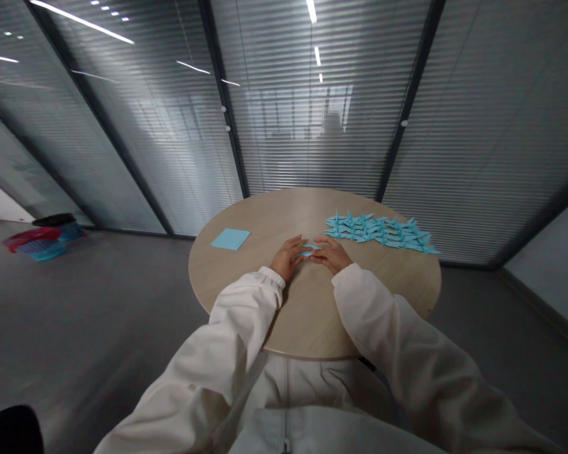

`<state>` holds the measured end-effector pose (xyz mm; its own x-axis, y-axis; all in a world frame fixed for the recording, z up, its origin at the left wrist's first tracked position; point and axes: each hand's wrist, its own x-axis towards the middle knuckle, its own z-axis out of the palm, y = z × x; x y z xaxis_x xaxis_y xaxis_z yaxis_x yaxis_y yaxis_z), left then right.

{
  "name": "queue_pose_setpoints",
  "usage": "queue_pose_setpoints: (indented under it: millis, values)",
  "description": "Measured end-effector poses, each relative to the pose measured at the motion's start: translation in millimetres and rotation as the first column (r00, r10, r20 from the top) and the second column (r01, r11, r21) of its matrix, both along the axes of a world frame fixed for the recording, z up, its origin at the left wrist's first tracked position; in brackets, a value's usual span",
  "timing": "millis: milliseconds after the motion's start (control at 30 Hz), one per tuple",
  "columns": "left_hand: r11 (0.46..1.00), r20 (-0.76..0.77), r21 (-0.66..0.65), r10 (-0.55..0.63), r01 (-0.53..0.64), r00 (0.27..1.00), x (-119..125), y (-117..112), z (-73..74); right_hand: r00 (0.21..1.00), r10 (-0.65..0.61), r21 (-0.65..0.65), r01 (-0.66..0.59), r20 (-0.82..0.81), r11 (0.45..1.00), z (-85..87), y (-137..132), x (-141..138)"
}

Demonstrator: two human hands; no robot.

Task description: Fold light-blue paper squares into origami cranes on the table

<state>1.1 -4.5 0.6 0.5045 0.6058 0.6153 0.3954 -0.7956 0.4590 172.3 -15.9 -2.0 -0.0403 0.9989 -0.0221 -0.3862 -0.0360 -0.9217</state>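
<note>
My left hand (pixel 288 257) and my right hand (pixel 331 254) rest on a round pale wood table (pixel 274 221), fingertips pinching a small folded piece of light blue paper (pixel 310 248) between them. The fold's exact shape is partly hidden by my fingers. To the right and farther back lies a dense group of several blue origami cranes (pixel 378 232). Left of my left hand, a flat square sheet of light blue paper (pixel 230 239) lies on the tabletop. My white sleeves reach in from the bottom of the view.
Glass walls with slatted blinds (pixel 312 139) stand behind the table, and grey floor (pixel 99 315) surrounds it. On the floor at the left are a red and blue basket (pixel 42 247) and a black object on it. A dark shape fills the bottom-left corner.
</note>
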Motion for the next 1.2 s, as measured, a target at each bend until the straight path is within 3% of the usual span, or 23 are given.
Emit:
queue_pose_setpoints:
  millis: [133,200,333,433,700,900,1200]
  values:
    - [0.986,0.057,-0.154,0.076,-0.067,0.995,0.8,-4.9,4.6,0.995,0.001,0.035,-0.005,0.099,0.999,-0.1,1.9,-0.2]
    - [0.963,0.108,-0.239,0.153,-0.124,0.982,1.5,-6.4,6.3,0.968,-0.075,0.144,0.041,0.24,0.989,-0.6,3.3,-0.2]
    - [0.881,0.189,-0.464,0.201,-0.093,0.961,2.7,-4.5,5.1,0.859,-0.261,0.47,0.027,0.44,0.882,0.2,2.0,-0.7]
    - [0.816,0.254,-0.578,0.188,-0.007,0.949,4.0,-2.0,2.6,0.809,-0.297,0.567,-0.054,0.508,0.822,1.3,-0.7,-0.7]
    - [0.649,0.463,-0.719,0.178,0.25,0.868,7.4,0.5,2.3,0.696,-0.426,0.64,-0.062,0.578,0.766,-3.9,2.3,4.3]
    - [0.664,0.471,-0.708,0.193,0.239,0.861,5.0,4.4,-4.1,0.658,-0.464,0.66,-0.068,0.593,0.748,-4.2,2.1,2.9]
    - [0.607,0.393,-0.772,0.224,0.188,0.892,6.8,-0.8,-1.0,0.671,-0.432,0.667,-0.125,0.602,0.735,-3.4,0.0,2.6]
